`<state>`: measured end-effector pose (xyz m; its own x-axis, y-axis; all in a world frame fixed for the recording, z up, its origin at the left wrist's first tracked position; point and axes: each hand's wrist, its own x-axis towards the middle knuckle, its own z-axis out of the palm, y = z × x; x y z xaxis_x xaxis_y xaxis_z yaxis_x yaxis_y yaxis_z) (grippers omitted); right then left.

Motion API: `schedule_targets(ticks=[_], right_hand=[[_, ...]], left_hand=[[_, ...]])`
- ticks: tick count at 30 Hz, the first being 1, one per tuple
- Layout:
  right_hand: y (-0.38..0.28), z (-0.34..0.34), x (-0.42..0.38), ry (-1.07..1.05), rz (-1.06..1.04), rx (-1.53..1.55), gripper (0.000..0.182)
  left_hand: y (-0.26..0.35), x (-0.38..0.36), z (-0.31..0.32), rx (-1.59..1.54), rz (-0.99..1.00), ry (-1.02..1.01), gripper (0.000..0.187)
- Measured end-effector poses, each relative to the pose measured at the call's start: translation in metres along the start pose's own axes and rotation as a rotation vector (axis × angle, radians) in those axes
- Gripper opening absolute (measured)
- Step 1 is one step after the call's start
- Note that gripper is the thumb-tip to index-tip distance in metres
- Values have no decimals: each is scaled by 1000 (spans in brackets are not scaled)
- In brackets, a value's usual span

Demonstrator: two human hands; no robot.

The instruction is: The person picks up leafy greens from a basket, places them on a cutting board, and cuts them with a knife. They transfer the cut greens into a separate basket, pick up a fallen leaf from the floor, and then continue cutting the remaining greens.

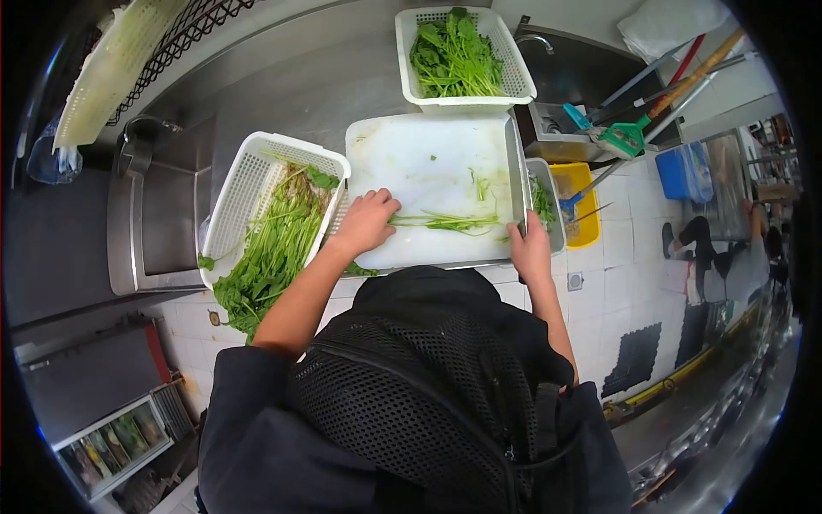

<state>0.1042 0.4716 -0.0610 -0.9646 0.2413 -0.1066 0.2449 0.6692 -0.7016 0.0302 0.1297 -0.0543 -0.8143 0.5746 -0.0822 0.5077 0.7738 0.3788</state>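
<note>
My left hand rests on the left part of a white cutting board, its fingers curled over the end of a few thin leafy-green stems. The stems lie across the board towards the right. At the board's right edge, beside a metal rim, is my right hand, its fingers closed. A narrow dark piece shows just below it, but what it grips I cannot make out. Small green scraps lie on the board. Left of my left hand stands a white perforated basket heaped with long-stemmed leafy greens.
Another white basket with leafy greens stands behind the board. To the right are a container of cut greens, a yellow bin and several long-handled tools. A metal sink is at left. Another person is at far right.
</note>
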Motion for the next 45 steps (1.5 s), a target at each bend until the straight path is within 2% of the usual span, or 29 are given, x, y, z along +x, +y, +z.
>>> schedule_targets(ticks=[2, 3, 5, 10, 12, 16, 18, 22, 25, 27, 30, 32, 33, 34, 36, 40, 45], right_hand=[[-10, -1, -13, 34, -37, 212, 39], [-15, -1, -19, 39, -25, 211, 39], [-26, 3, -26, -79, 116, 340, 40], [-39, 22, -38, -152, 137, 320, 40], [-38, 30, -42, -116, 71, 342, 38], [-44, 20, -42, -132, 112, 306, 41], [-45, 13, -41, -140, 187, 282, 41], [-50, 4, -41, -72, 200, 325, 38], [-56, 1, -44, -70, 254, 340, 37], [-57, 5, -49, -51, 260, 363, 36], [-54, 14, -55, -16, 188, 364, 38], [-79, 9, -58, -175, 331, 418, 41], [-61, 25, -57, -146, 189, 407, 43], [-61, 30, -57, -143, 193, 405, 43], [-70, 43, -54, -208, 37, 411, 42], [-105, 55, -53, -253, 90, 416, 42], [-121, 65, -54, -231, 26, 365, 42]], left_hand=[[-12, 3, 8, 26, -40, -73, 34], [-11, 5, 7, 49, -91, -135, 34], [-7, 5, 3, 38, -86, -72, 30], [9, 7, 1, -48, -8, 115, 19], [6, 11, 7, 10, 13, 13, 16], [5, 23, -2, -47, -32, -58, 15], [8, 27, -16, -249, -184, -133, 18], [-11, 33, -2, -228, -71, -55, 23], [-6, 26, 4, -213, -29, -131, 24], [-1, 22, 6, -184, -47, -68, 17], [-2, 23, 7, -151, -56, -137, 11], [-4, 21, 9, -129, -46, -109, 10], [-5, 19, 13, -112, -40, -99, 9], [-5, 18, 16, -115, -36, -101, 9], [-6, 15, 19, -49, -58, -96, 9], [-6, 8, 19, -114, -94, -53, 8], [-11, 6, 26, -182, -96, -14, 10]])
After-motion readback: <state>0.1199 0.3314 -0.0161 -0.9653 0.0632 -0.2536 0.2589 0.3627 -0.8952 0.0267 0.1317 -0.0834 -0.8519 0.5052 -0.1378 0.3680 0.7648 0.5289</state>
